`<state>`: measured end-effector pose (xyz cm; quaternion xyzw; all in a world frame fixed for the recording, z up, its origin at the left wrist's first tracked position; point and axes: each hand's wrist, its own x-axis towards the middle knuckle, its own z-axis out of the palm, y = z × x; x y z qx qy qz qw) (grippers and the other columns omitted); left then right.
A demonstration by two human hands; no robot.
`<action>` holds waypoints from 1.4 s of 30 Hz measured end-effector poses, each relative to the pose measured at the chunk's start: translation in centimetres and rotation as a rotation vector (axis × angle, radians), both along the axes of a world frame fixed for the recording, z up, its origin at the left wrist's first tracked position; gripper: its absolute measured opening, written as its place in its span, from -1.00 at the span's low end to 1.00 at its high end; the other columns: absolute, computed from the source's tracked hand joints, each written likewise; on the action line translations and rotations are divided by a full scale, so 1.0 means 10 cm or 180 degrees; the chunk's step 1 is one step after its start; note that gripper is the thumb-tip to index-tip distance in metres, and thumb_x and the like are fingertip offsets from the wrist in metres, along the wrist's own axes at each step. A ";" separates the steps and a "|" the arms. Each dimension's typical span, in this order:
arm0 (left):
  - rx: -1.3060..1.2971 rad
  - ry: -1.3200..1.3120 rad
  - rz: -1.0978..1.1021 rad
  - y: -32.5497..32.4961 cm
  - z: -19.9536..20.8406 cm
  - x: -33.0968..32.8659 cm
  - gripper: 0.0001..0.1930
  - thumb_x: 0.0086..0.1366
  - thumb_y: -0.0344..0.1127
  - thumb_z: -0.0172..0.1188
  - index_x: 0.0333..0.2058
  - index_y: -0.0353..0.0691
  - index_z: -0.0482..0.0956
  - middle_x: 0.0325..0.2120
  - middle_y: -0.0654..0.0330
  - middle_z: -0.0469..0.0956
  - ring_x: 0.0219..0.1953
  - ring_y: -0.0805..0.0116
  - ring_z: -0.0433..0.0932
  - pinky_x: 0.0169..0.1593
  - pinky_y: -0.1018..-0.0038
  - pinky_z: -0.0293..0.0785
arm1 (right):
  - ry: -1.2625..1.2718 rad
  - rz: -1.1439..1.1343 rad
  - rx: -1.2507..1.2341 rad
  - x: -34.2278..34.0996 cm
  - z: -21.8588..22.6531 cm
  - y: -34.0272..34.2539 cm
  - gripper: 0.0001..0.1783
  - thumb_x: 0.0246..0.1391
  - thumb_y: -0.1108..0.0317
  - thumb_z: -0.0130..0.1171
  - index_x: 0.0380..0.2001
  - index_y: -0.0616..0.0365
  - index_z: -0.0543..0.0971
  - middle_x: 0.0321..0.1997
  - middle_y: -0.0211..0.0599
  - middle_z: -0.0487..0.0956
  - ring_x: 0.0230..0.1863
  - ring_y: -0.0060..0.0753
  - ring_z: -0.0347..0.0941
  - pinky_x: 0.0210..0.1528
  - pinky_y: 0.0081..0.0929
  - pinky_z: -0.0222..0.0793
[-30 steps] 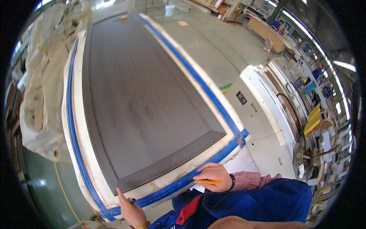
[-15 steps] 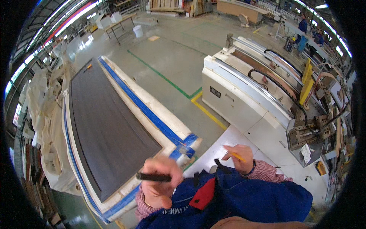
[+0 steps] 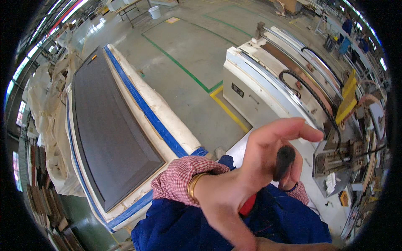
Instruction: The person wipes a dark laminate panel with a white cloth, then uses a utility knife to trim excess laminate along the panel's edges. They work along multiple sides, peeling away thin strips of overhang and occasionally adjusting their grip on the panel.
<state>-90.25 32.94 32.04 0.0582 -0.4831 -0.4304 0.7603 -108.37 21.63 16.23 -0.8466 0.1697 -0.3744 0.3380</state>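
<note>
My left hand [image 3: 255, 163] is raised close to the camera and blurred. Its fingers curl around a short dark pen-like stick [image 3: 284, 161]. A gold bangle [image 3: 194, 184] and a red checked cuff [image 3: 178, 178] show at its wrist. My right hand [image 3: 293, 182] is almost wholly hidden behind the left hand; only a bit of finger and its checked cuff [image 3: 302, 194] show. Below both hands are my blue work clothes [image 3: 188, 228]. To the left lies a long dark panel [image 3: 109, 125] on a white bench with blue tape along its edges [image 3: 157, 121].
A white machine [image 3: 259, 88] with black hoses and rails stands to the right, beyond a strip of grey floor with green and yellow lines [image 3: 217, 90]. Crumpled white sheeting [image 3: 46, 104] lies left of the bench. A person in blue [image 3: 345, 37] stands far right.
The view has swung right, away from the panel. My left hand has lifted from the panel's near edge toward the camera with the dark stick. My right hand with its orange pencil has gone behind it.
</note>
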 end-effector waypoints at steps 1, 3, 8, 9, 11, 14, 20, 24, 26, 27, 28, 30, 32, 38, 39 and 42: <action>0.0089 0.0027 0.0168 -0.07 -0.10 0.13 0.40 -0.47 0.06 0.60 0.33 0.01 -0.17 0.18 -0.32 0.03 -0.28 0.27 0.41 -0.21 0.52 0.32 | 0.0015 -0.0019 -0.0024 0.09 0.04 -0.11 -0.71 0.12 0.52 -0.04 -0.09 0.22 0.52 -0.61 -0.31 0.60 -0.57 -0.36 0.53 -0.43 -0.49 0.37; 0.0984 0.0113 0.0629 -0.16 -0.34 0.46 0.24 -0.28 0.07 0.55 0.30 -0.01 -0.12 0.18 -0.10 0.09 -0.22 0.32 0.35 -0.18 0.46 0.27 | -0.0104 0.0189 -0.0083 0.38 0.13 -0.28 -0.71 0.12 0.53 -0.05 -0.10 0.22 0.52 -0.61 -0.31 0.60 -0.56 -0.36 0.53 -0.42 -0.49 0.38; 0.2208 0.1449 0.1799 -0.10 -1.16 1.44 -0.68 0.41 -0.27 -0.13 0.10 -0.10 0.17 -0.04 0.15 0.31 -0.27 0.43 0.29 -0.21 0.48 0.29 | 0.0131 0.0293 -0.0359 1.06 0.19 -0.89 -0.72 0.12 0.53 -0.07 -0.11 0.23 0.52 -0.61 -0.29 0.60 -0.54 -0.33 0.55 -0.39 -0.49 0.39; 0.2406 0.1837 0.1936 -0.01 -1.31 1.57 -0.77 0.41 -0.25 -0.10 -0.01 -0.13 0.28 -0.16 0.18 0.38 -0.32 0.45 0.29 -0.26 0.51 0.28 | 0.0176 0.0384 -0.0325 1.22 0.21 -1.00 -0.72 0.11 0.53 -0.06 -0.11 0.23 0.52 -0.61 -0.28 0.60 -0.52 -0.33 0.56 -0.38 -0.49 0.40; 0.2826 0.2507 0.2141 0.21 -1.55 1.77 -0.85 0.40 -0.27 -0.08 -0.14 -0.16 0.35 -0.25 0.21 0.41 -0.40 0.48 0.28 -0.34 0.55 0.25 | 0.0232 0.0538 -0.0007 1.59 0.22 -1.11 -0.73 0.08 0.53 -0.02 -0.14 0.24 0.52 -0.56 -0.25 0.61 -0.49 -0.29 0.58 -0.35 -0.45 0.43; 0.2711 0.2736 0.2525 0.45 -1.75 2.02 -0.90 0.38 -0.31 -0.06 -0.22 -0.18 0.37 -0.32 0.22 0.42 -0.45 0.50 0.27 -0.38 0.58 0.22 | 0.0268 0.1193 -0.0138 2.27 0.22 -1.15 -0.74 0.04 0.51 0.03 -0.16 0.25 0.53 -0.50 -0.23 0.63 -0.47 -0.27 0.59 -0.35 -0.41 0.45; 0.2084 0.2898 0.3246 0.64 -1.82 2.10 -0.93 0.36 -0.36 -0.03 -0.27 -0.21 0.38 -0.40 0.25 0.39 -0.49 0.53 0.26 -0.43 0.60 0.19 | 0.0766 0.2570 -0.0553 3.33 0.19 -1.00 -0.77 -0.04 0.34 0.26 -0.25 0.05 0.59 -0.44 -0.25 0.63 -0.44 -0.22 0.58 -0.39 -0.38 0.45; 0.2214 0.3484 0.3606 0.61 -1.96 2.07 -0.95 0.33 -0.43 0.02 -0.27 -0.25 0.41 -0.47 0.26 0.39 -0.54 0.54 0.26 -0.46 0.60 0.18 | 0.0786 0.3314 -0.0502 4.03 0.15 -0.89 -0.74 -0.06 0.33 0.29 -0.24 0.07 0.58 -0.41 -0.20 0.62 -0.44 -0.22 0.57 -0.40 -0.40 0.45; 0.2146 0.3602 0.3851 0.54 -2.06 2.13 -0.95 0.32 -0.42 0.02 -0.27 -0.25 0.40 -0.49 0.29 0.36 -0.55 0.56 0.25 -0.48 0.62 0.18 | 0.0869 0.3738 -0.0451 4.35 0.10 -0.89 -0.74 -0.05 0.33 0.28 -0.23 0.07 0.58 -0.40 -0.20 0.61 -0.43 -0.23 0.57 -0.40 -0.40 0.45; 0.2057 0.3627 0.3940 0.52 -2.11 2.17 -0.95 0.32 -0.42 0.02 -0.27 -0.25 0.40 -0.49 0.29 0.36 -0.55 0.56 0.25 -0.48 0.62 0.18 | 0.0887 0.3840 -0.0550 4.49 0.09 -0.94 -0.74 -0.03 0.35 0.25 -0.21 0.07 0.57 -0.38 -0.22 0.61 -0.42 -0.22 0.56 -0.38 -0.40 0.45; 0.1922 0.3629 0.4024 0.48 -2.16 2.24 -0.94 0.32 -0.42 0.02 -0.27 -0.25 0.40 -0.49 0.30 0.36 -0.55 0.56 0.25 -0.48 0.62 0.18 | 0.0880 0.3943 -0.0583 4.65 0.06 -0.99 -0.74 -0.03 0.35 0.25 -0.20 0.06 0.56 -0.38 -0.22 0.61 -0.41 -0.22 0.56 -0.38 -0.40 0.45; 0.2006 0.3657 0.4434 0.36 -2.24 2.44 -0.93 0.33 -0.39 0.03 -0.26 -0.24 0.39 -0.47 0.29 0.36 -0.55 0.57 0.25 -0.49 0.63 0.18 | 0.0832 0.4029 -0.0627 5.02 -0.02 -1.18 -0.73 -0.04 0.37 0.24 -0.20 0.06 0.55 -0.37 -0.24 0.62 -0.39 -0.22 0.57 -0.36 -0.39 0.45; 0.1981 0.3598 0.4681 0.22 -2.30 2.76 -0.94 0.33 -0.38 0.03 -0.27 -0.22 0.39 -0.48 0.29 0.36 -0.55 0.57 0.25 -0.50 0.63 0.17 | 0.0748 0.4078 -0.0570 5.44 -0.10 -1.44 -0.71 -0.04 0.38 0.23 -0.17 0.06 0.54 -0.35 -0.25 0.62 -0.35 -0.21 0.57 -0.33 -0.38 0.45; 0.2222 0.3964 0.4760 -0.61 -2.37 4.27 -0.93 0.30 -0.32 0.09 -0.31 -0.12 0.40 -0.49 0.35 0.35 -0.55 0.58 0.22 -0.47 0.62 0.16 | 0.0362 0.3527 -0.0550 6.73 -0.21 -2.39 -0.69 -0.04 0.39 0.22 -0.15 0.05 0.54 -0.34 -0.21 0.62 -0.33 -0.17 0.57 -0.31 -0.36 0.46; 0.2291 0.3561 0.4602 -0.78 -2.36 4.56 -0.94 0.31 -0.33 0.07 -0.30 -0.14 0.40 -0.48 0.34 0.35 -0.55 0.58 0.22 -0.47 0.62 0.16 | 0.0392 0.3331 -0.0405 6.91 -0.20 -2.53 -0.70 -0.02 0.40 0.21 -0.15 0.08 0.53 -0.34 -0.19 0.62 -0.32 -0.17 0.58 -0.30 -0.36 0.47; 0.2367 0.2793 0.4263 -1.14 -2.29 5.24 -0.95 0.34 -0.37 0.01 -0.27 -0.19 0.41 -0.48 0.30 0.36 -0.55 0.57 0.23 -0.48 0.62 0.15 | 0.0285 0.2917 0.0118 7.42 -0.23 -2.85 -0.71 -0.02 0.44 0.20 -0.16 0.13 0.53 -0.34 -0.18 0.62 -0.32 -0.19 0.59 -0.28 -0.37 0.48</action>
